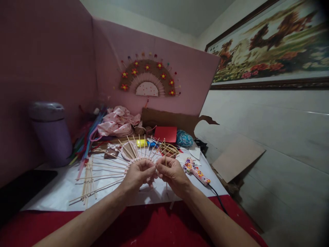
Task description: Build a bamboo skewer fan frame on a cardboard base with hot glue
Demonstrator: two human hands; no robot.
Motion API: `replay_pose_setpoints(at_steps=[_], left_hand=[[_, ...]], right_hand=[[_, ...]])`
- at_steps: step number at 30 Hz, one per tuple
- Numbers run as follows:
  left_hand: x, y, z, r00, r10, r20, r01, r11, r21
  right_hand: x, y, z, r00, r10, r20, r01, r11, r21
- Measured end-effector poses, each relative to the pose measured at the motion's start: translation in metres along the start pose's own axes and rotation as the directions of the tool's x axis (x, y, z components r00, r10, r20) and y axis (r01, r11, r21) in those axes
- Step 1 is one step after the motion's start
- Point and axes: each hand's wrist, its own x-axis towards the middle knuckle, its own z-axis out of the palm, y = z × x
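My right hand (176,173) is closed, pinching a thin wooden stick (165,148) that stands nearly upright between thumb and fingers. Its fingertips meet those of my left hand (138,174), which is also closed in a pinch; whatever it grips is hidden. Just behind and left of my hands, a half-round piece with sticks fanning outward (128,165) lies on white paper (59,192). My left hand covers part of it. Several loose sticks (88,181) lie to the left. Right of my right hand rests a flower-patterned glue gun (196,171) with a black cord.
Behind lie pink fabric (118,121), a red square (166,134), blue yarn (184,138), a yellow packet (141,143) and brown cardboard (169,118). A purple tumbler (52,137) stands left, near a dark flat object (28,185). A flower-decorated half-round fan (147,75) hangs on the pink panel.
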Motion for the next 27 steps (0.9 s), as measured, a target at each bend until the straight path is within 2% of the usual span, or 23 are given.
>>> replay_pose_setpoints(at_steps=[7, 17, 24, 27], left_hand=[[-0.0012, 0.0026, 0.0014, 0.999, -0.021, -0.029, 0.02, 1.0, -0.013], [-0.0019, 0.0049, 0.0008, 1.0, 0.015, -0.026, -0.013, 0.998, 0.059], [-0.004, 0.0045, 0.0025, 0.992, 0.076, -0.102, -0.053, 0.975, 0.214], [-0.0026, 0.0003, 0.0014, 0.995, 0.065, -0.081, -0.049, 0.981, 0.189]], right_hand=[[0.0004, 0.001, 0.0018, 0.999, -0.002, -0.033, 0.003, 1.0, 0.024], [-0.0005, -0.0011, 0.0039, 0.998, -0.014, -0.064, 0.014, 1.0, -0.001], [0.0008, 0.0048, 0.008, 0.986, -0.089, -0.143, 0.072, 0.99, -0.121], [0.0007, 0.0069, 0.008, 0.99, -0.075, -0.119, 0.061, 0.991, -0.122]])
